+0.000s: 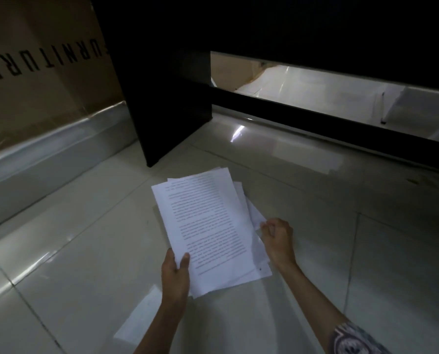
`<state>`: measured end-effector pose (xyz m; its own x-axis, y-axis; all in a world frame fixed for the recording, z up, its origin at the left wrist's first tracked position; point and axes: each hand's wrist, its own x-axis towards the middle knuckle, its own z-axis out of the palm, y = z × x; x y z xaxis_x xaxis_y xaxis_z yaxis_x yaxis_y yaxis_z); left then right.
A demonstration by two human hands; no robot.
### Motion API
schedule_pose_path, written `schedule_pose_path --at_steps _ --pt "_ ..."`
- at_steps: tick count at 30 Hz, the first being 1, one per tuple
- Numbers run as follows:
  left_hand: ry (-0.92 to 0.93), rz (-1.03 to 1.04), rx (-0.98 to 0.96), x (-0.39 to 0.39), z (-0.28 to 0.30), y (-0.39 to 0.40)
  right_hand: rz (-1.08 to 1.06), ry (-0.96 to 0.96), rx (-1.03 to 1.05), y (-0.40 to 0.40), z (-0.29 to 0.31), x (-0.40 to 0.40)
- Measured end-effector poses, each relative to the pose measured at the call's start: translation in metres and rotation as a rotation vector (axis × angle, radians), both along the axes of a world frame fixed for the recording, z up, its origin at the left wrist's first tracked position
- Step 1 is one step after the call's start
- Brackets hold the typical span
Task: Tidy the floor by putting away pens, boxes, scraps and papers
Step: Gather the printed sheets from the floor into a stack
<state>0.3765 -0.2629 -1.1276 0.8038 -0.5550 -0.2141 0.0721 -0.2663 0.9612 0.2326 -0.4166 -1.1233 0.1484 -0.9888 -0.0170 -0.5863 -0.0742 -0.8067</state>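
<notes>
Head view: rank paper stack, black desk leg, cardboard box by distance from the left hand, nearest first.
1. Paper stack: gripped by the left hand at its lower corner.
2. Black desk leg: ahead, beyond the stack.
3. Cardboard box: far left, against the wall.

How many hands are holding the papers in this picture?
2. The left hand grips the bottom left corner of the stack of papers; the right hand pinches its right edge.
</notes>
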Motion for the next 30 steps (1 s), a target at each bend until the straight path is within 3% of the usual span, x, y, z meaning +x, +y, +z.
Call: schedule_pose_path --at_steps 8,15,19,26,30 --pt "0.070 -0.117 0.142 0.010 -0.005 -0.035 0.163 0.377 0.085 -0.036 -0.018 0.027" --pt "0.170 -0.224 0.214 0.018 -0.003 -0.039 0.140 0.440 0.143 -0.046 -0.012 0.041" --pt "0.235 -0.194 0.217 0.023 0.001 -0.035 0.131 0.336 0.193 -0.042 -0.010 0.044" --pt "0.310 -0.191 0.179 0.031 0.004 -0.016 0.167 -0.296 0.277 -0.017 0.004 0.033" --pt "0.326 -0.192 0.097 0.032 0.011 -0.005 0.235 -0.457 0.340 -0.001 0.028 0.017"
